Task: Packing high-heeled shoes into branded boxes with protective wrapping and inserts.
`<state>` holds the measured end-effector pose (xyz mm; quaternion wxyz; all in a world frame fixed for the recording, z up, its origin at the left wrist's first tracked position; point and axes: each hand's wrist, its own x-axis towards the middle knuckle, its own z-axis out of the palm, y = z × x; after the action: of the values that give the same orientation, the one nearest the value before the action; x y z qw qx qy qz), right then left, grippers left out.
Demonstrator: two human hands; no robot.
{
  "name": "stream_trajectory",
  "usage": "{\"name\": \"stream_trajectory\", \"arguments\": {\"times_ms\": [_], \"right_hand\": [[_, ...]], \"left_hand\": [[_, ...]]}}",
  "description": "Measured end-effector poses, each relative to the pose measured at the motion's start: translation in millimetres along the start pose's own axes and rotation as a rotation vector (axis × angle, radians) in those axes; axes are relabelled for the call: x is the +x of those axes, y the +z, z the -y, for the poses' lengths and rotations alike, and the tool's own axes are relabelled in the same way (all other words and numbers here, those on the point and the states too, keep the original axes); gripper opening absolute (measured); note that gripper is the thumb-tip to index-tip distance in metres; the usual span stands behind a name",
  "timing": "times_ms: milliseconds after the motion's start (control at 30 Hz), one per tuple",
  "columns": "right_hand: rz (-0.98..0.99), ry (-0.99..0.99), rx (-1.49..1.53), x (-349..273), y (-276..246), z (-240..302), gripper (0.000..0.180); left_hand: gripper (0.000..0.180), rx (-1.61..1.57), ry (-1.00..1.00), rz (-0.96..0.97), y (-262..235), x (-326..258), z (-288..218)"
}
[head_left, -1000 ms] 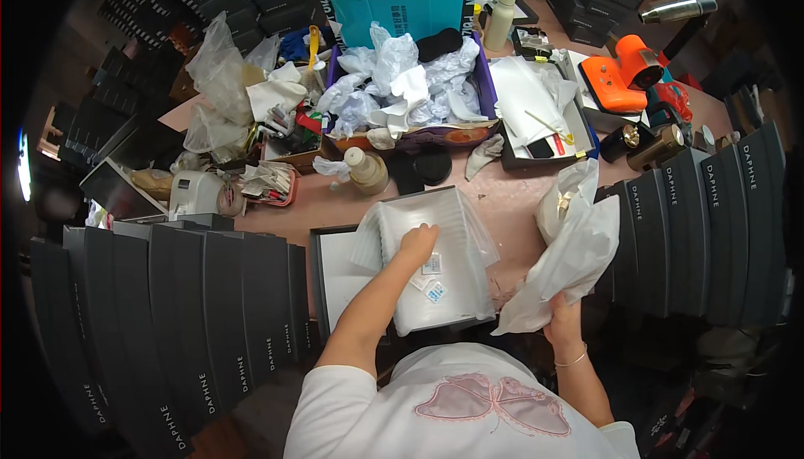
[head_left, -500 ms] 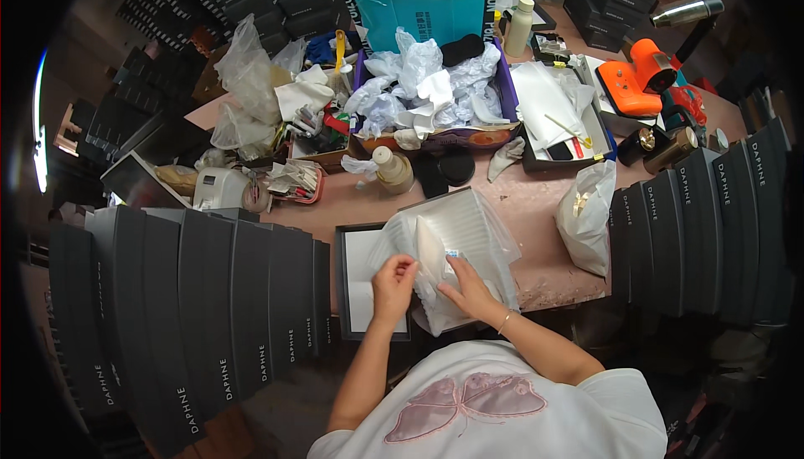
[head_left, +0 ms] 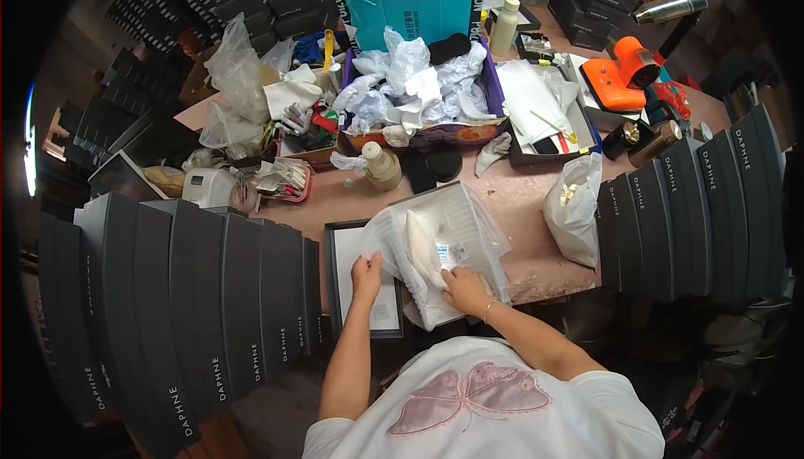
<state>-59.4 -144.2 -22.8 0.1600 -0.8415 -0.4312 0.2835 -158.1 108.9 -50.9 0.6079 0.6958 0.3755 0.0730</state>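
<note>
A white translucent wrapping sheet (head_left: 487,233) is spread over a dark grey box near the table's front edge. Lying on it is a pale, narrow packet (head_left: 421,245) in clear film with a small blue-and-white label; the contents cannot be made out clearly. My left hand (head_left: 366,279) is closed with its fingertips pinching the sheet's left edge. Resting at the packet's lower right is my right hand (head_left: 469,290), thumb and fingers apart. To the left, partly under the sheet, sits an open shallow dark grey box part (head_left: 335,308) with a white inside.
Stacked dark shoeboxes flank me at left (head_left: 201,291) and right (head_left: 682,216). A white bag (head_left: 576,216) stands right of the sheet. Behind are a cream bottle (head_left: 382,167), a purple box (head_left: 496,82) of crumpled paper, a paper-filled tray (head_left: 553,156) and an orange device (head_left: 615,86).
My left hand has moved left and drawn the sheet's edge out from the packet. My right hand has slid down toward the packet's lower end, uncovering the label.
</note>
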Motion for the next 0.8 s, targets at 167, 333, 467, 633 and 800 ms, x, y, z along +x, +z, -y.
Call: {"name": "stream_trajectory", "arguments": {"times_ms": [167,333,467,633,800], "right_hand": [[-0.181,0.01,0.24,-4.2,11.0,-9.6,0.045],[0.046,-0.01,0.061,15.4,12.1,48.5,0.051],[-0.197,-0.213,0.28,9.7,-4.8,33.8,0.048],[-0.782,0.254,0.439,-27.4,-55.4,-46.9,0.052],[-0.611,0.265,0.66,-7.2,3.3,-91.2,0.031]], "left_hand": [[0.021,-0.673,-0.028,0.083,-45.5,-37.1,-136.4],[0.024,-0.934,-0.163,0.392,29.0,-3.5,-125.8],[0.027,-0.985,-0.19,0.317,70.1,1.3,-108.0],[0.035,-0.22,0.188,0.092,13.6,-48.9,-43.4],[0.071,1.191,0.661,0.157,41.3,-81.6,-54.2]]}}
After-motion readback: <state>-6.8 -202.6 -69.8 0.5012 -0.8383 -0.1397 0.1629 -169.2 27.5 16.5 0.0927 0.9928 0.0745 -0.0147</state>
